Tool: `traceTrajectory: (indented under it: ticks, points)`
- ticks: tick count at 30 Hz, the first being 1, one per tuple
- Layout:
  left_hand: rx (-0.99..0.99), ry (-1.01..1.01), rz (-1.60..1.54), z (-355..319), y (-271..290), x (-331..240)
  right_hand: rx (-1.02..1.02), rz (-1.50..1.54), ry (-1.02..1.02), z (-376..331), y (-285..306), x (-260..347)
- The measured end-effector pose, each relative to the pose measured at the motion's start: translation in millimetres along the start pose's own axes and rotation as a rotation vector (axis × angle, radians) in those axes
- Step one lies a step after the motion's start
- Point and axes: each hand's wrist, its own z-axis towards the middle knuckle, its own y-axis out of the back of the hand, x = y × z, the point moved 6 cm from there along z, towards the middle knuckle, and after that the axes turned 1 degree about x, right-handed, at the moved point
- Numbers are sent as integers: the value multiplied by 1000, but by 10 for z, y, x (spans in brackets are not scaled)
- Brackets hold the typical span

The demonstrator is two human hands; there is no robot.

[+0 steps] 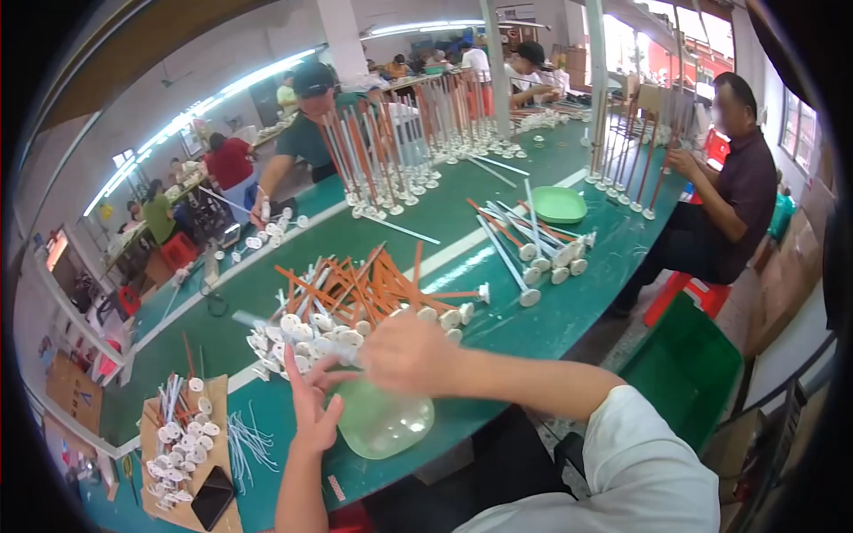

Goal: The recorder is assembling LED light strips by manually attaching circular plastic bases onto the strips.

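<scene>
I judge piece-handling at the green dish [388, 433]: left hand [311, 404] partly spread, right hand [409, 355] curled, holds unclear; next needs steadiness.

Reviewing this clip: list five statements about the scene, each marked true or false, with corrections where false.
1. A black rectangular phone lies on a brown cardboard sheet. True.
2. The person's left hand rests on the phone. False: the left hand is raised near the right hand.
3. Two rounded pale-green plastic trays are in view. True.
4. All the thin sticks heaped beyond the hands are blue. False: many are thin orange sticks.
5. A dark green plastic crate stands at the person's left. False: the dark green plastic crate is at the right.
</scene>
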Motion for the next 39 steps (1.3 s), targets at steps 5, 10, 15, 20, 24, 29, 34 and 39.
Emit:
traceTrajectory:
  ticks: [5,10,15,20,24,29,34,39]
  points:
    - [-74,-77,465,-41,-76,27,-40,-270,-338,-704,1060,-979]
    - [-49,-122,601,-42,34,87,66,-597,-601,-1417,1443,-1283]
    - [-94,-120,634,-31,138,192,64,-674,-612,-1652,1323,-1367]
    - [-162,-93,667,-48,218,216,126,-521,-672,-1756,1307,-1516]
    - [-157,-92,690,-62,194,222,-33,-422,-585,-1684,1365,-1312]
    - [-150,-85,709,-109,216,236,-273,-336,-529,-979,1761,-623]
    - [-139,-92,821,-71,239,266,-264,-72,-204,64,2151,855]
    - [-216,-102,746,-112,339,140,-197,78,-327,-811,3002,1220]
